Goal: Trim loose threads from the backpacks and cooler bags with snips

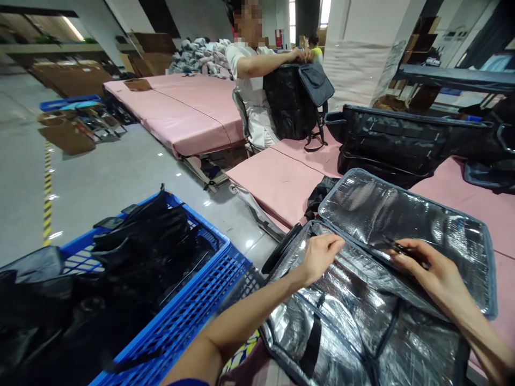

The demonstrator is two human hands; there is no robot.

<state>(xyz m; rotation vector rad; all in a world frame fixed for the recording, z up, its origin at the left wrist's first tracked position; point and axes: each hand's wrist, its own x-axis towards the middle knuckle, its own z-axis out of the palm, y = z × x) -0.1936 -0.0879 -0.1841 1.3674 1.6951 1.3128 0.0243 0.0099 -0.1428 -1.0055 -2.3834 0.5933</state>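
Observation:
An insulated bag [354, 300] with a shiny silver lining lies open in front of me, its lid [422, 220] folded back to the far side. Over the left end of the lining is my left hand [322, 257], its fingers closed in a pinch. Whatever it may pinch is too small to make out. My right hand [432, 268] is closed around small dark thread snips [400, 247], whose tips point left above the seam between lid and body. A black strap [314, 343] lies across the lining close to me.
At left, a blue plastic crate [201, 279] holds black bags [132, 262]. More black bags [394, 139] stand on the pink-covered table [277, 177]. Across it, a person [251, 75] handles a black backpack [292, 99]. Grey bundles [201, 56] are piled farther back.

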